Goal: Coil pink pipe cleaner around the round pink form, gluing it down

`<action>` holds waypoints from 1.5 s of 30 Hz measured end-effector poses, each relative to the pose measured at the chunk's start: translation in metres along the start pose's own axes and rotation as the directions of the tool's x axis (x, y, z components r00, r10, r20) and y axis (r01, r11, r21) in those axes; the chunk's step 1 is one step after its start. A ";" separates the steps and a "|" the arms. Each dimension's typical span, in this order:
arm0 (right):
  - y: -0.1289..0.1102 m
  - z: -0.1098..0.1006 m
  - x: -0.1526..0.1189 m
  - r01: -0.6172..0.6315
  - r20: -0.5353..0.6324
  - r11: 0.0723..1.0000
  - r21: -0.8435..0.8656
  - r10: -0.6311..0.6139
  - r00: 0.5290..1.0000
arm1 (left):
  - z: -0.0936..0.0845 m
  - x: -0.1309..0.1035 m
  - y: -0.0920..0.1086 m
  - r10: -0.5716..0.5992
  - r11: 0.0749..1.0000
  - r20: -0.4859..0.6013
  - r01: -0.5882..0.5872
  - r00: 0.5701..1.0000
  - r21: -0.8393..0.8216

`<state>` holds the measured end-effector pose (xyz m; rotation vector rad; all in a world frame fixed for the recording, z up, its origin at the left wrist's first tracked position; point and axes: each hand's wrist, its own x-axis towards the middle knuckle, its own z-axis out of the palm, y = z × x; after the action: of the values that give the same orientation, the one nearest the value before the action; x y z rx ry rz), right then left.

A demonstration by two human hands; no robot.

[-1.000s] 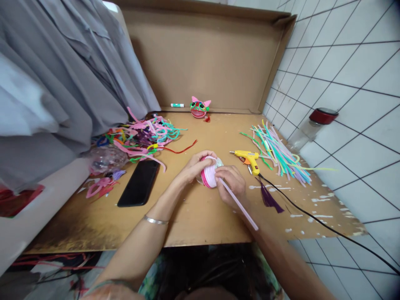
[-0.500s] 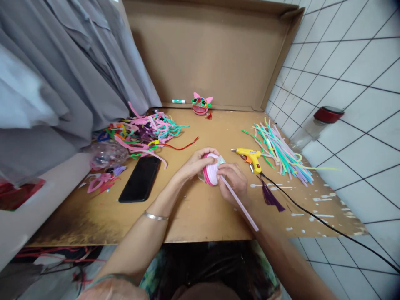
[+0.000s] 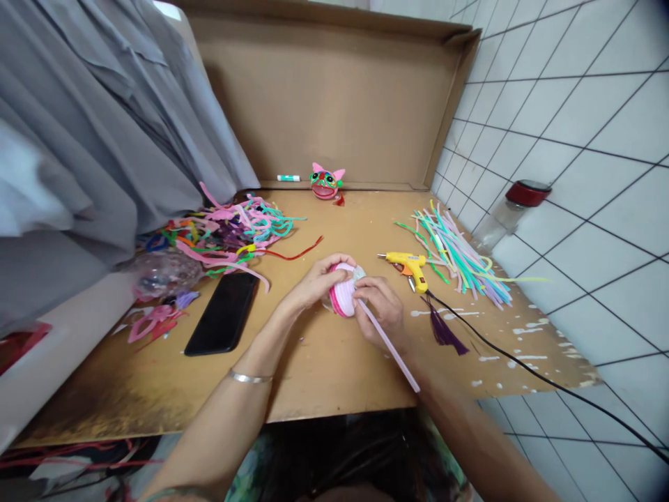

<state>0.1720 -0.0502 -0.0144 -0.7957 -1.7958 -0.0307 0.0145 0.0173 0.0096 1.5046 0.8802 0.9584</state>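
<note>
My left hand (image 3: 321, 280) is closed around a small ball (image 3: 343, 298) wound with pale pink and hot pink pipe cleaner; a clear, uncovered patch shows at its upper right. The fingers of my right hand (image 3: 381, 310) pinch a pale pink pipe cleaner (image 3: 389, 345) against the ball's right side, and its free end slants down toward the table's front edge. Just right of my right hand lies a yellow glue gun (image 3: 410, 266), its nozzle pointing left. A purple tassel (image 3: 443, 326) rests below the glue gun.
A tangled heap of pipe cleaners (image 3: 235, 226) and a black phone (image 3: 222, 314) lie on the left. Straight pipe cleaners (image 3: 460, 251) are bunched at right, near a red-lidded jar (image 3: 509, 213). At the back sit a pink-eared animal head (image 3: 325, 183) and a glue stick (image 3: 288, 178). A black cord (image 3: 512, 359) crosses the right side.
The whole view has shifted slightly, so things appear a little further left. Both hands keep the same hold on the ball and the pipe cleaner.
</note>
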 end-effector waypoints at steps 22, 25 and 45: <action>0.004 -0.001 -0.003 -0.092 0.018 0.995 0.042 0.092 0.996 | 0.001 0.001 -0.001 -0.016 1.000 -0.052 0.015 0.999 -0.020; 0.003 -0.002 -0.002 -0.105 0.039 0.994 0.027 0.104 0.994 | 0.000 0.003 -0.005 -0.014 0.999 -0.069 0.011 0.998 -0.040; 0.083 -0.028 0.021 -0.361 -0.118 0.203 -0.910 0.708 0.696 | 0.002 0.005 -0.003 -0.062 0.997 -0.107 0.055 0.992 -0.063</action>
<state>0.2361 0.0133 -0.0154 -2.3817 -1.5824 -0.4561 0.0182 0.0212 0.0074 1.3793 0.9602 1.0222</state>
